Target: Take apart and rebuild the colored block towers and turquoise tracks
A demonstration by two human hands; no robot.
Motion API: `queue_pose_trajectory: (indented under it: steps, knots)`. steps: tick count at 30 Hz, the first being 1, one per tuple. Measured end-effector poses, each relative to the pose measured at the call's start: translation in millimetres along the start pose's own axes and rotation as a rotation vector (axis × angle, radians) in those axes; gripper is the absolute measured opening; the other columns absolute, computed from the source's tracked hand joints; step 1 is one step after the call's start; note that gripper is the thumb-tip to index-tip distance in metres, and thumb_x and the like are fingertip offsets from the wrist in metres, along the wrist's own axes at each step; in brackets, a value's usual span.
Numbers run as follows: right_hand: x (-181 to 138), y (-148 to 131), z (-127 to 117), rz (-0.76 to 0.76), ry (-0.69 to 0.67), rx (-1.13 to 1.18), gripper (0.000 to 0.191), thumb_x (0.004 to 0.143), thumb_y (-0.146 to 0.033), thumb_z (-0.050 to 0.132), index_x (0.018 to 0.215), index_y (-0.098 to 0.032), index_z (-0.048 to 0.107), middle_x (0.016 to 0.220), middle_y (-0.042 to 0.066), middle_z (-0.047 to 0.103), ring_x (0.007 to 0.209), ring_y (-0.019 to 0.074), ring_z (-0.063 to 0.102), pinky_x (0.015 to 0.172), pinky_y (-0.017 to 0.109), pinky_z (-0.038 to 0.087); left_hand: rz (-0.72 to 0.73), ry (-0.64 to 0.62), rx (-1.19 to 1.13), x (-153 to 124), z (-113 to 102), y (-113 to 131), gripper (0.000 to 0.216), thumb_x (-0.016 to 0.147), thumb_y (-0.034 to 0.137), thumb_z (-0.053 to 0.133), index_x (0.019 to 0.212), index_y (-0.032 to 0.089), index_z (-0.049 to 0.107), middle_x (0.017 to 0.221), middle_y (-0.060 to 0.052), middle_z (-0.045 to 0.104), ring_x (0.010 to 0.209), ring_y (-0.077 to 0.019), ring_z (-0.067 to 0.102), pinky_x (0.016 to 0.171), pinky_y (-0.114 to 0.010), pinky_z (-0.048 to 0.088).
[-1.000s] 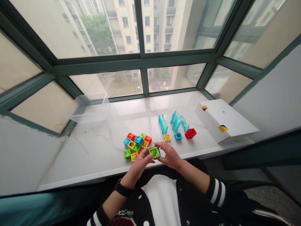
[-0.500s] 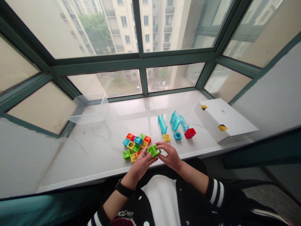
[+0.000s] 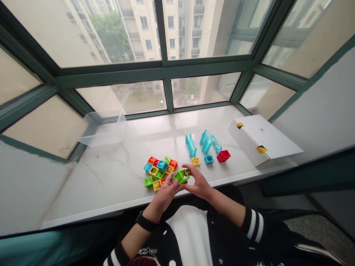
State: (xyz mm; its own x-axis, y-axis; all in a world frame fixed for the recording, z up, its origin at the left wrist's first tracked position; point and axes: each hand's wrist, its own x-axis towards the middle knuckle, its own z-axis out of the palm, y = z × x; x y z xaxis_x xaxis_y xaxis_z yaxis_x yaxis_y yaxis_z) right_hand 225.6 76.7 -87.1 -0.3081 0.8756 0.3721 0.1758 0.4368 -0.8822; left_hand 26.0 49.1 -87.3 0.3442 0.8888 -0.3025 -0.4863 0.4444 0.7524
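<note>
My left hand [image 3: 166, 190] grips a green hollow toy block [image 3: 181, 177] between thumb and fingers, just above the front of the sill. Close by on the right, my right hand [image 3: 199, 183] is open, thumb and fingers spread apart around the block's right side; whether a fingertip touches it I cannot tell. Left of the hands lies a cluster of coloured blocks [image 3: 159, 173] in red, blue, yellow, green and orange, partly hidden by my left fingers. Beyond my right hand sit a yellow block [image 3: 196, 162], a blue block [image 3: 209, 159] and a red block [image 3: 223, 156].
Behind these blocks lie translucent blue track pieces [image 3: 190, 145]. A clear plastic bin [image 3: 104, 129] stands at the back left. On the right is a white box [image 3: 264, 138] with yellow-black tabs. Green-framed windows close off the back of the white sill [image 3: 111, 192].
My right fingers have spread wider and drawn slightly off the green block's right side. The block has turned a little in my left hand. Other blocks stay in place.
</note>
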Motion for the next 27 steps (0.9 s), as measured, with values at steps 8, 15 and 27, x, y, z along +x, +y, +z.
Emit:
queue_pose_trajectory:
  steps: [8, 15, 27]
  knots:
    - [1, -1, 5, 0.126, -0.029, 0.016, 0.06, 0.081, -0.036, 0.084, 0.136, -0.024, 0.062, 0.132, 0.011, 0.069, 0.123, 0.0297, 0.065, 0.11, 0.047, 0.051, 0.001, -0.006, -0.022, 0, 7, -2, 0.056, 0.087, 0.038, 0.085, 0.133, 0.025, 0.056, 0.14, -0.013, 0.067, 0.125, -0.0319, 0.07, 0.113, -0.049, 0.049]
    - [-7, 19, -21, 0.135, -0.014, -0.13, 0.068, 0.082, -0.034, 0.081, 0.145, -0.025, 0.057, 0.136, 0.012, 0.067, 0.124, 0.0297, 0.065, 0.108, 0.046, 0.053, 0.017, 0.117, 0.126, -1, -5, 5, 0.062, 0.088, 0.047, 0.083, 0.138, 0.025, 0.053, 0.141, -0.017, 0.065, 0.109, -0.0272, 0.074, 0.092, -0.042, 0.059]
    - [-55, 98, -69, 0.382, 0.117, -0.49, 0.059, 0.078, -0.043, 0.079, 0.131, -0.023, 0.063, 0.127, 0.012, 0.071, 0.118, 0.0327, 0.067, 0.105, 0.049, 0.054, 0.082, 0.306, 0.044, -17, -57, 30, 0.055, 0.077, 0.04, 0.09, 0.122, 0.019, 0.068, 0.124, -0.014, 0.073, 0.098, -0.0254, 0.073, 0.089, -0.041, 0.059]
